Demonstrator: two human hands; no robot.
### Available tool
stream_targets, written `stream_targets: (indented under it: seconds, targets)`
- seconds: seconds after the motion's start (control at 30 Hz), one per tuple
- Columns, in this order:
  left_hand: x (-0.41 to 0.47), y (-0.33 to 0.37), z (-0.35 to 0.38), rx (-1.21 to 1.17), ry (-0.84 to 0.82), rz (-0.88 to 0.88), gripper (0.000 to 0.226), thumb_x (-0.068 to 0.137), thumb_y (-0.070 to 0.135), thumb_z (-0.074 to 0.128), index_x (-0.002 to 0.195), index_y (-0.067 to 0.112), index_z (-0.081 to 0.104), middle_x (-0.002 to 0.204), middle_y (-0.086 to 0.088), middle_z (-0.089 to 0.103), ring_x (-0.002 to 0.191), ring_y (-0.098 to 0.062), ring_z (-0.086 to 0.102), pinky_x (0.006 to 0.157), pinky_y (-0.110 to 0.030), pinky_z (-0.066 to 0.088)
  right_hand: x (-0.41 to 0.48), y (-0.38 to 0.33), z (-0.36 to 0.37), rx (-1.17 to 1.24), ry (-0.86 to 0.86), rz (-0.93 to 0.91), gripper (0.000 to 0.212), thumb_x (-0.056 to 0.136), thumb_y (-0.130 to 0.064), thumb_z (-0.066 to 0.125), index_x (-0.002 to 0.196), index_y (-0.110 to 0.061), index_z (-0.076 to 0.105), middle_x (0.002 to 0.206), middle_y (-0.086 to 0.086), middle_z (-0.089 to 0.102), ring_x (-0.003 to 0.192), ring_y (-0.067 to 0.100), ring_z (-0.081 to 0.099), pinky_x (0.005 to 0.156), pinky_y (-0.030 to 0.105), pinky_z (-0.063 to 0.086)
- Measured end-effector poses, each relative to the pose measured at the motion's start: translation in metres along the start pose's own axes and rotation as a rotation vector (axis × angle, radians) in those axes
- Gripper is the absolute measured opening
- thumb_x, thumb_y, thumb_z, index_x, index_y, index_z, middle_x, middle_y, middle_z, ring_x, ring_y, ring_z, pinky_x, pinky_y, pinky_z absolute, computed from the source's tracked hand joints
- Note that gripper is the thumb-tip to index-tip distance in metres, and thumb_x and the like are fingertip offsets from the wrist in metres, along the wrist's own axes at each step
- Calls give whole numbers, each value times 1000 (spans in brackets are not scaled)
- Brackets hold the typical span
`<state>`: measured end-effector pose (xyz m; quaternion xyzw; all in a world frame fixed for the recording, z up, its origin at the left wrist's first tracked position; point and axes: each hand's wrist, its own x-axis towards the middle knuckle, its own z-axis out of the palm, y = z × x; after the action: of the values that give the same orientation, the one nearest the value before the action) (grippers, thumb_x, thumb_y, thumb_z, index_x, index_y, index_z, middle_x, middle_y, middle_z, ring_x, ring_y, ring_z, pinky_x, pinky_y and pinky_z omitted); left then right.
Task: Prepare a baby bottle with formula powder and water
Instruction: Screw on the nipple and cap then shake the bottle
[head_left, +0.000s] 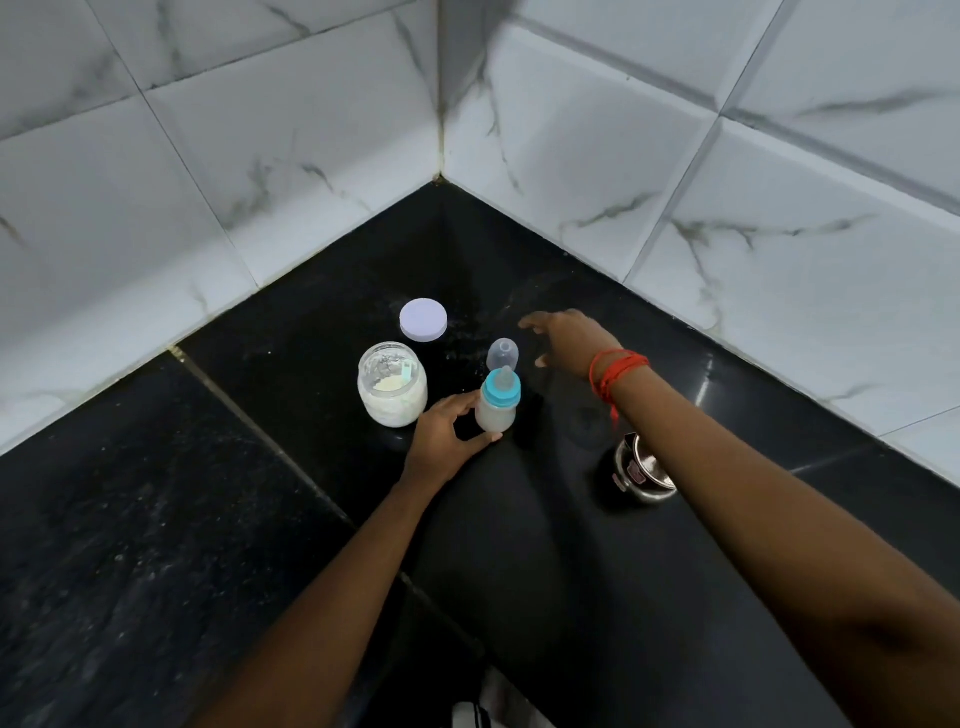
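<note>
A baby bottle (497, 408) with a blue collar and teat stands upright on the black counter, filled with milky liquid. My left hand (447, 431) grips its lower body with thumb and fingers curled round it. A clear bottle cap (503, 354) stands just behind the bottle. My right hand (563, 335) hovers to the right of the cap, fingers spread and holding nothing. An open glass jar of white formula powder (392, 384) with a scoop inside stands left of the bottle. Its pale lid (423, 319) lies flat behind it.
A small steel vessel (644, 470) sits on the counter (260, 467) under my right forearm. White marble-patterned tiled walls (675, 182) meet in a corner behind the objects. Powder specks and wet marks show on the counter near the lid.
</note>
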<state>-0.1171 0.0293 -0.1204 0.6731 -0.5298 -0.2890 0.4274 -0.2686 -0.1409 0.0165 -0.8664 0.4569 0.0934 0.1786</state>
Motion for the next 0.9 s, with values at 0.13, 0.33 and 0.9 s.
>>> stream_targets:
  seconds: [0.13, 0.33, 0.9]
  targets:
    - [1, 1, 2, 6, 15, 1, 62, 75, 22, 93, 131, 20, 68, 120, 15, 66, 110, -2, 61, 96, -10, 46, 20, -16, 12, -70, -4, -138, 43, 86, -24, 68, 129, -24, 61, 126, 8, 66, 116, 30, 61, 98, 47, 52]
    - [1, 1, 3, 40, 16, 12, 64, 74, 26, 93, 132, 20, 68, 119, 15, 65, 110, -4, 61, 95, -10, 44, 31, -19, 37, -63, -6, -159, 12, 89, -24, 60, 99, -23, 66, 105, 4, 71, 99, 26, 66, 87, 40, 55]
    - [2, 0, 5, 118, 40, 1, 65, 74, 29, 93, 132, 15, 68, 119, 3, 70, 104, -7, 59, 90, -7, 42, -70, -23, 24, 235, 415, -338, 41, 92, -6, 64, 130, -21, 66, 131, 3, 65, 110, 22, 54, 100, 28, 40]
